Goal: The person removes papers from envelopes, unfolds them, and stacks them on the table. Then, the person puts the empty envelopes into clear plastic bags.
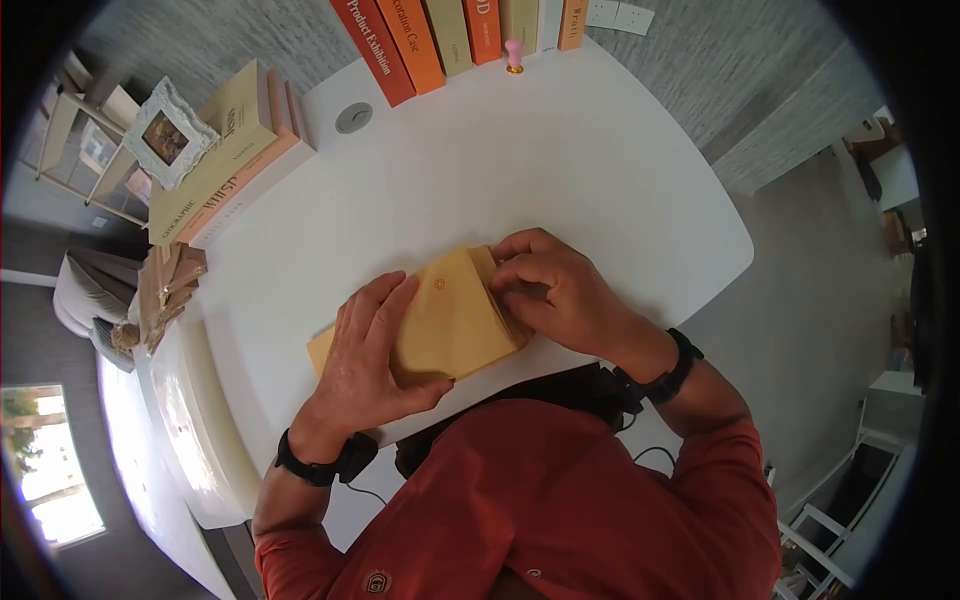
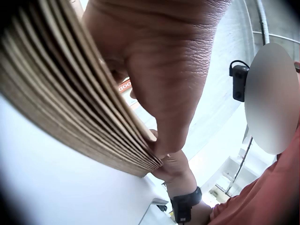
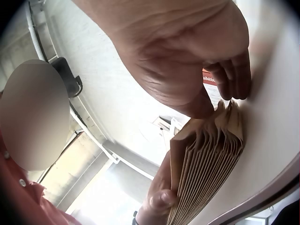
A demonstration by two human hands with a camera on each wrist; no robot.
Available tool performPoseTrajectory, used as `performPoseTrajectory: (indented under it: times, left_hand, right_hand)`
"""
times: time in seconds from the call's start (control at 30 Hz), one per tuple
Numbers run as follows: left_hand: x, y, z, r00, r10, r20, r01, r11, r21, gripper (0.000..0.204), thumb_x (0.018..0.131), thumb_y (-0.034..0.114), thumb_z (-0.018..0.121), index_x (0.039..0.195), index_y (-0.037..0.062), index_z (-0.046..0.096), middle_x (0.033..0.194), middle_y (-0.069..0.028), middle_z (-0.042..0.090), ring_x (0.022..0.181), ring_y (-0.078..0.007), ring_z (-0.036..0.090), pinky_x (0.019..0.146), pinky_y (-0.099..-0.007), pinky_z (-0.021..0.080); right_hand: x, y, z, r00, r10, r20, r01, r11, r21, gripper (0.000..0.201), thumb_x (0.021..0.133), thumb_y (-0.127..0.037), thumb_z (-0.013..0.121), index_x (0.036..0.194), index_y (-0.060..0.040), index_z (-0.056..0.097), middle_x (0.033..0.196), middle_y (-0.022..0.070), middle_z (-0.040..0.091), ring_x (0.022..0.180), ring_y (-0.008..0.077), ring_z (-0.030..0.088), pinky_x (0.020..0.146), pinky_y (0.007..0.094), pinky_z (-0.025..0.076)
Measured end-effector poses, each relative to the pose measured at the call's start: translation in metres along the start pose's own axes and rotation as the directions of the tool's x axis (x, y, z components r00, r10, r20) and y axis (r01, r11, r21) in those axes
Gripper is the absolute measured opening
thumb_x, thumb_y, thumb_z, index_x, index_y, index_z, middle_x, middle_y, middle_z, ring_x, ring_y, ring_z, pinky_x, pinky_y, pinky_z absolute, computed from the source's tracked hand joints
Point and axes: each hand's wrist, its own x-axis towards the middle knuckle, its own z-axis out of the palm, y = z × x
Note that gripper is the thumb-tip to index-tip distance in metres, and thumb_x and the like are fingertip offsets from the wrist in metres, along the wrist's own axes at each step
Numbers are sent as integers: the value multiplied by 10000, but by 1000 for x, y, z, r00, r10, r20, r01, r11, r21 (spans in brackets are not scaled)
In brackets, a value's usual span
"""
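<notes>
A thick stack of flat kraft paper pieces (image 1: 450, 325), tan with a small orange mark on top, stands close to the table's near edge. My left hand (image 1: 362, 350) holds the stack at its left part, fingers over the top and thumb along the near side. In the left wrist view many thin layers (image 2: 70, 89) lie pressed together beside that thumb. At the stack's right end my right hand (image 1: 562, 295) has its fingers curled and pinches the paper edges. The right wrist view shows its thumb at loose, wavy edges (image 3: 225, 124), where the layers spread apart.
The white table (image 1: 600, 180) carries a row of upright books (image 1: 420, 45) and a pink-handled stamp-like object (image 1: 514, 55) at the back. More books (image 1: 225, 165) and a white picture frame (image 1: 168, 135) stand at left. A round fitting (image 1: 353, 118) sits in the tabletop.
</notes>
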Motion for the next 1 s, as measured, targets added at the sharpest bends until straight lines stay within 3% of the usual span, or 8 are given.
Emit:
performPoseTrajectory:
  times: [0.2, 0.3, 0.5, 0.6, 0.7, 0.8, 0.9, 1.0]
  left_hand:
    - [-3, 5, 1, 994, 67, -84, -60, 995, 82, 1076, 546, 239, 913, 1481, 47, 416, 1443, -244, 429, 1312, -431, 457, 1083, -516, 409]
    - [-3, 13, -9, 985, 125, -122, -103, 979, 177, 1071, 541, 235, 915, 1476, 50, 425, 1436, -250, 430, 1292, -430, 468, 1057, -520, 423]
    - [-5, 14, -16, 963, 194, -186, -151, 963, 223, 1072, 525, 240, 921, 1462, 50, 439, 1424, -254, 435, 1245, -437, 488, 1005, -523, 448]
    - [-3, 16, -21, 957, 221, -190, -170, 953, 252, 1078, 530, 249, 926, 1465, 48, 428, 1418, -258, 439, 1243, -439, 489, 998, -522, 454]
    - [-3, 12, -25, 937, 272, -220, -205, 936, 287, 1083, 559, 264, 931, 1479, 50, 402, 1418, -266, 429, 1251, -433, 483, 986, -518, 464]
    - [-5, 5, -26, 910, 313, -270, -229, 926, 300, 1089, 595, 278, 933, 1499, 56, 367, 1422, -265, 409, 1267, -424, 472, 982, -513, 471]
    - [-8, -1, -25, 888, 339, -312, -248, 923, 295, 1101, 625, 286, 930, 1518, 62, 328, 1426, -252, 388, 1283, -418, 457, 982, -507, 475]
    - [-10, -2, -26, 872, 365, -326, -259, 909, 326, 1134, 632, 300, 935, 1535, 67, 289, 1427, -241, 375, 1295, -416, 443, 993, -501, 472]
  right_hand:
    - [1, -9, 0, 965, -231, -121, 214, 967, -135, 194, 869, -30, 650, 1056, -39, 702, 1228, 150, 572, 1111, 312, 610, 924, 401, 516]
    - [1, -19, -2, 943, -306, -127, 296, 951, -93, 179, 870, -26, 665, 1047, -31, 696, 1229, 149, 568, 1092, 289, 614, 897, 379, 527]
    - [1, -32, -1, 988, -145, -57, 150, 985, 86, 257, 864, 11, 665, 1118, -27, 661, 1157, 105, 621, 1039, 217, 628, 879, 335, 517]
    - [0, -39, 1, 989, -148, -14, 149, 988, 35, 270, 864, -5, 688, 1129, -28, 642, 1053, 85, 646, 916, 185, 646, 813, 324, 523]
    - [4, -40, 5, 959, -262, -110, 248, 960, -128, 310, 842, -32, 724, 1137, -32, 628, 953, 84, 633, 745, 198, 645, 676, 322, 537]
    - [4, -65, 1, 981, -151, -125, 150, 989, -20, 300, 836, -52, 758, 1110, -28, 639, 1003, 84, 649, 813, 184, 645, 734, 315, 527]
    - [4, -73, -1, 977, -181, -112, 176, 983, -56, 346, 803, -94, 813, 1103, -29, 654, 1024, 86, 648, 859, 200, 661, 748, 320, 534]
    - [8, -70, 4, 913, -386, -135, 365, 918, -156, 385, 793, -209, 840, 1087, -33, 664, 1013, 86, 634, 813, 253, 679, 687, 358, 552]
